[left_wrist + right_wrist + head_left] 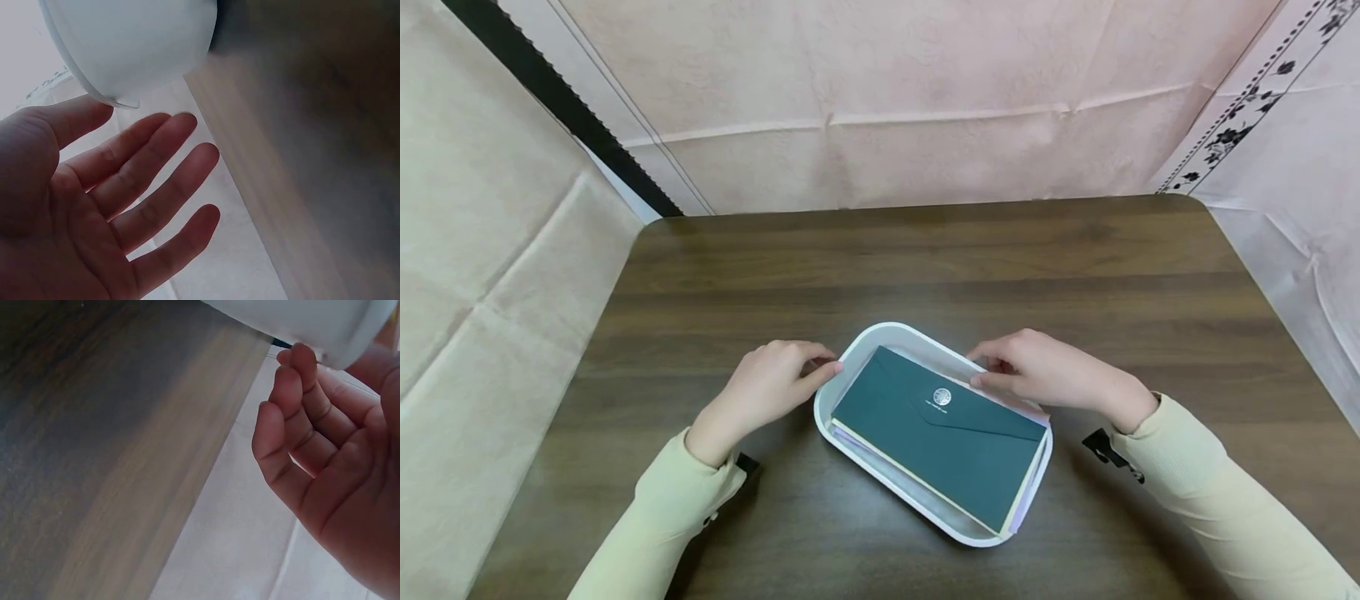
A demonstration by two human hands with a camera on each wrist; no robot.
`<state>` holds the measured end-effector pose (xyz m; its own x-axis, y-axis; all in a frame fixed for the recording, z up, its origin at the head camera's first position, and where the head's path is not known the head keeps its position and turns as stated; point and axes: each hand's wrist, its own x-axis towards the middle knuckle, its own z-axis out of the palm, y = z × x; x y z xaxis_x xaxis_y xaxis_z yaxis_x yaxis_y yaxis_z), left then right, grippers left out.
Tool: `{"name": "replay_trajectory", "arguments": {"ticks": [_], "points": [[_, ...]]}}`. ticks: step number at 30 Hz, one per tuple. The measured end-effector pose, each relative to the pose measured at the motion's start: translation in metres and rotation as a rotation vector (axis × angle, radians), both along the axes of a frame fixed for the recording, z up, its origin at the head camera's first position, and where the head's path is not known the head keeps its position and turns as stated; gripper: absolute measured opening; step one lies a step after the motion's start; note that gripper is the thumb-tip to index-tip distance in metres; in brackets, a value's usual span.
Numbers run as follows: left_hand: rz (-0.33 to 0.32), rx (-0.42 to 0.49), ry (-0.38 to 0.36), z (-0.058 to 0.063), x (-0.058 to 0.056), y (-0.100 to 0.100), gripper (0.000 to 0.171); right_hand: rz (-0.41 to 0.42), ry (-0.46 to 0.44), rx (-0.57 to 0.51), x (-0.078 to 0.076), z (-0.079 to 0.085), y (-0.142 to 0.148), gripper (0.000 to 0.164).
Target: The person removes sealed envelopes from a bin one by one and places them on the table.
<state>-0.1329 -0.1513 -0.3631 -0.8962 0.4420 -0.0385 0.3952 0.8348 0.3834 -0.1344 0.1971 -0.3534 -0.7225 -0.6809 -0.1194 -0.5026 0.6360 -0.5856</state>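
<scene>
While your right hand [1033, 367] pinches the upper long side of the white tray [891, 333], thumb inside the rim and curled fingers against the outer wall, your left hand [775, 379] touches the rim at the tray's upper-left end with the thumb alone, its fingers relaxed and spread apart. Between your hands, just below centre of the head frame, the tray's long axis slants from upper left to lower right. The green envelope [940, 442] lies flat inside on that same slant, below and left of your right hand, whose thumb is just beside its upper long edge. Lilac paper [1017, 525] peeks from underneath at the lower right. Further out, the brown table [925, 267] reaches the pale cloth [925, 158] across the top.
</scene>
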Motion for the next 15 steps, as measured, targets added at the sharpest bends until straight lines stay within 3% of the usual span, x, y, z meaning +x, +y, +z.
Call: {"name": "replay_trajectory", "arguments": {"ticks": [8,15], "points": [[-0.034,0.027,-0.006,0.0,-0.021,0.003,0.029,-0.033,-0.004,-0.034,0.011,-0.005,-0.002,0.065],[-0.062,0.079,0.007,0.0,-0.047,0.009,0.027,-0.017,-0.029,-0.076,0.02,-0.012,-0.008,0.072]]}}
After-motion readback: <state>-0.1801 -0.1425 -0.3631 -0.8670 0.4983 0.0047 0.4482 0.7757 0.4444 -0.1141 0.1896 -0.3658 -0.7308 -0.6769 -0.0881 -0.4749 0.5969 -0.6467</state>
